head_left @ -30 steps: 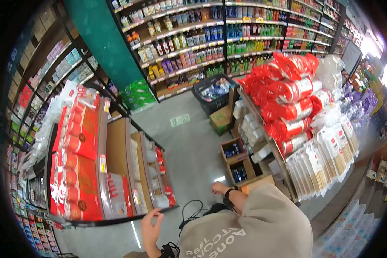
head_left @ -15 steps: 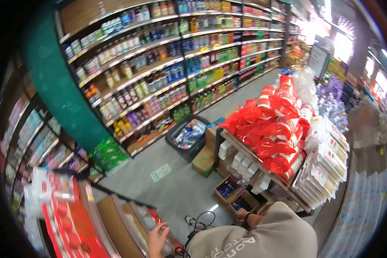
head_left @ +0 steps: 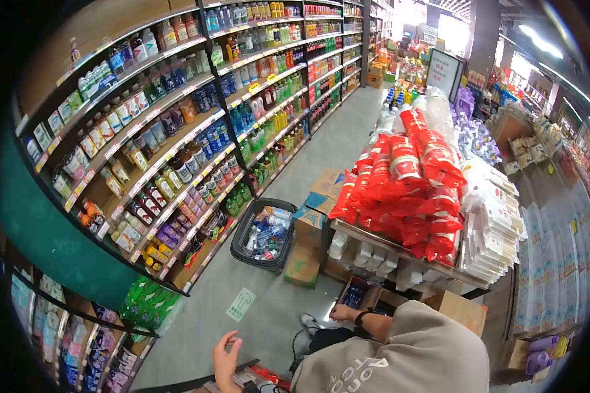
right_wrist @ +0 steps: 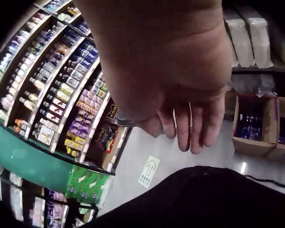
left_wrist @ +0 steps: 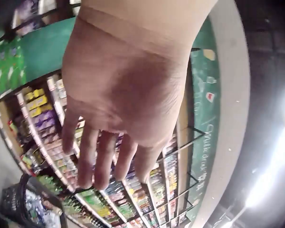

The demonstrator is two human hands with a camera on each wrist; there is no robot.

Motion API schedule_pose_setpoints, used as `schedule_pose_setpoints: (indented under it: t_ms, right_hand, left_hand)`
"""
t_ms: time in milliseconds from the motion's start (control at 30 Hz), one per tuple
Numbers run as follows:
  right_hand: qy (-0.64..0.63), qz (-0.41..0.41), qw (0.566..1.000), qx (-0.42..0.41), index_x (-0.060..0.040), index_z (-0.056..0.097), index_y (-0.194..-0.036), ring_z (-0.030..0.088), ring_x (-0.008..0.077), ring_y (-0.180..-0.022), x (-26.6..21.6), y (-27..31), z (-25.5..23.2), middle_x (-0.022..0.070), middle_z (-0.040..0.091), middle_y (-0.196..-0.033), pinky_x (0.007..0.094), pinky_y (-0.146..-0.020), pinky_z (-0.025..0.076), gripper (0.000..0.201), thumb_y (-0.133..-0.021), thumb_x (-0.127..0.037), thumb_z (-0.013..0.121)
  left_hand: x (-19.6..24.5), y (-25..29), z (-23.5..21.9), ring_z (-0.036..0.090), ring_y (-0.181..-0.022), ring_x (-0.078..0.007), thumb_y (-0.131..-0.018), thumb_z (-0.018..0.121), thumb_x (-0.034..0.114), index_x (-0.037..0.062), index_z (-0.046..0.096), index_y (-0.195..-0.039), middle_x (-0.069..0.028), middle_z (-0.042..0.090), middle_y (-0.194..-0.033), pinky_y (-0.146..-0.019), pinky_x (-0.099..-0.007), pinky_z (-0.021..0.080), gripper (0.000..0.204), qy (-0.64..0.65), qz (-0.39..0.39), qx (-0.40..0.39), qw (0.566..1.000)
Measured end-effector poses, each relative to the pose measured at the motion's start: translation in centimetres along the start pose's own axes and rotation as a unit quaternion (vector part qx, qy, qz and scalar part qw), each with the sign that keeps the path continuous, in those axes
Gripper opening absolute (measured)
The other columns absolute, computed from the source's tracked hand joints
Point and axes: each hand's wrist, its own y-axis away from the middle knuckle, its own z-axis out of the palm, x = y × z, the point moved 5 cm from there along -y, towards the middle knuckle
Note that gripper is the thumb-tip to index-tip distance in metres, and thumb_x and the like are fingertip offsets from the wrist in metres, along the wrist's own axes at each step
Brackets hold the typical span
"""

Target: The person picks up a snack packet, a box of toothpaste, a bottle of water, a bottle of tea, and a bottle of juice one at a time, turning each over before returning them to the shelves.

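Observation:
My left hand hangs in the air at the lower middle of the head view, fingers relaxed and holding nothing. Its palm and loosely spread fingers fill the middle of the left wrist view. Farther right, my right hand is beside my body, wearing a black wristband. In the right wrist view its fingers hang down relaxed, with nothing between them. Nearest to it in the head view is an open cardboard box of dark blue packages on the floor.
Long shelves of bottled drinks run along the left. Ahead, a black basket holds bottles, with cartons beside it. A stand at right carries red packs of cups and white packets. A green arrow sign marks the floor.
The view has swung right, bringing the far aisle into sight, and the red-packed rack at lower left has mostly left the picture. Both hands stay low and hold nothing.

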Motion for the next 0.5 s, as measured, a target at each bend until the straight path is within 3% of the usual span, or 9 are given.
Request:
schedule_pose_setpoints:
  t_ms: [67,133,167,200,267,333,400,467,500]
  right_hand:
    - [0.073,-0.083,0.994,0.008,-0.0037,0.074,-0.110,0.072,0.0232,-0.071,2.2,-5.3,1.3,0.0124,0.075,-0.087,0.0367,-0.066,0.058,0.041,-0.089,-0.036,0.060]
    - [0.207,-0.210,0.955,0.013,-0.0026,0.076,-0.105,0.072,0.0231,-0.071,4.3,-10.9,2.1,0.0125,0.075,-0.087,0.0364,-0.066,0.058,0.040,-0.089,-0.037,0.060]
    - [0.058,-0.068,0.996,0.006,-0.0022,0.076,-0.101,0.073,0.0232,-0.071,3.2,-10.2,0.8,0.0131,0.076,-0.087,0.0364,-0.068,0.058,0.040,-0.089,-0.037,0.060]
    - [-0.093,0.076,0.993,-0.002,-0.0018,0.077,-0.097,0.073,0.0233,-0.072,3.4,-10.2,0.0,0.0137,0.076,-0.088,0.0363,-0.069,0.059,0.040,-0.089,-0.037,0.060]
    - [-0.009,0.104,0.994,0.001,-0.0026,0.076,-0.093,0.073,0.0226,-0.069,2.7,-13.8,-0.8,0.0136,0.076,-0.085,0.0375,-0.068,0.059,0.035,-0.090,-0.033,0.059]
    - [0.077,0.025,0.997,0.002,-0.0034,0.075,-0.086,0.071,0.0240,-0.065,0.7,-16.9,-1.2,0.0124,0.075,-0.081,0.0378,-0.065,0.059,0.030,-0.090,-0.027,0.057]
    - [-0.133,0.138,0.982,0.008,-0.0081,0.076,-0.084,0.067,0.0206,-0.060,-0.3,-20.7,-1.0,0.0088,0.072,-0.075,0.0381,-0.052,0.053,0.018,-0.087,-0.025,0.071]
    - [-0.110,0.129,0.985,-0.014,-0.0063,0.076,-0.091,0.069,0.0206,-0.065,-5.6,-22.9,-2.0,0.0082,0.073,-0.076,0.0376,-0.056,0.054,0.021,-0.086,-0.025,0.069]
    - [-0.099,0.121,0.988,-0.003,-0.0056,0.076,-0.091,0.069,0.0204,-0.066,-8.0,-24.8,-2.2,0.0084,0.072,-0.075,0.0368,-0.057,0.054,0.022,-0.086,-0.025,0.068]
  left_hand:
    - [-4.8,-4.7,-1.1,0.068,-0.080,-0.0177,-0.094,0.067,0.010,-0.0035,0.067,-0.115,-0.0110,0.070,-0.088,-0.080,-0.0319,0.054,0.025,0.132,-0.039,0.007,0.990]
    - [-9.8,-9.8,-2.8,0.068,-0.078,-0.0173,-0.096,0.065,0.012,-0.0045,0.066,-0.115,-0.0110,0.070,-0.086,-0.077,-0.0312,0.054,0.025,0.123,-0.081,0.016,0.989]
    - [-11.8,-12.5,-3.5,0.068,-0.077,-0.0171,-0.097,0.064,0.012,-0.0049,0.066,-0.115,-0.0110,0.070,-0.086,-0.076,-0.0309,0.054,0.025,0.117,-0.097,0.021,0.988]
    - [-13.3,-15.1,-3.8,0.068,-0.076,-0.0171,-0.097,0.064,0.013,-0.0045,0.066,-0.115,-0.0111,0.071,-0.085,-0.074,-0.0308,0.054,0.024,0.107,-0.101,0.020,0.989]
    - [-16.1,-19.2,-5.3,0.068,-0.073,-0.0171,-0.098,0.063,0.014,-0.0037,0.066,-0.114,-0.0112,0.071,-0.084,-0.071,-0.0305,0.054,0.024,0.080,-0.113,0.019,0.990]
    - [-19.5,-22.2,-6.0,0.068,-0.070,-0.0166,-0.098,0.064,0.018,-0.0019,0.069,-0.108,-0.0088,0.072,-0.082,-0.067,-0.0304,0.054,0.023,0.064,-0.122,-0.013,0.990]
    - [-26.7,-24.1,-7.4,0.070,-0.072,-0.0156,-0.096,0.065,0.020,0.0009,0.073,-0.103,-0.0085,0.074,-0.080,-0.064,-0.0314,0.054,0.022,-0.097,-0.137,-0.090,0.982]
    - [-28.1,-24.2,-7.7,0.074,-0.083,-0.0234,-0.093,0.064,0.036,0.0096,0.076,-0.109,-0.0126,0.076,-0.090,-0.074,-0.0364,0.057,0.033,-0.334,-0.194,-0.185,0.903]
    - [-28.1,-24.0,-7.6,0.070,-0.080,-0.0250,-0.094,0.063,0.032,0.0051,0.074,-0.107,-0.0125,0.074,-0.089,-0.072,-0.0404,0.055,0.031,-0.349,-0.160,-0.180,0.905]
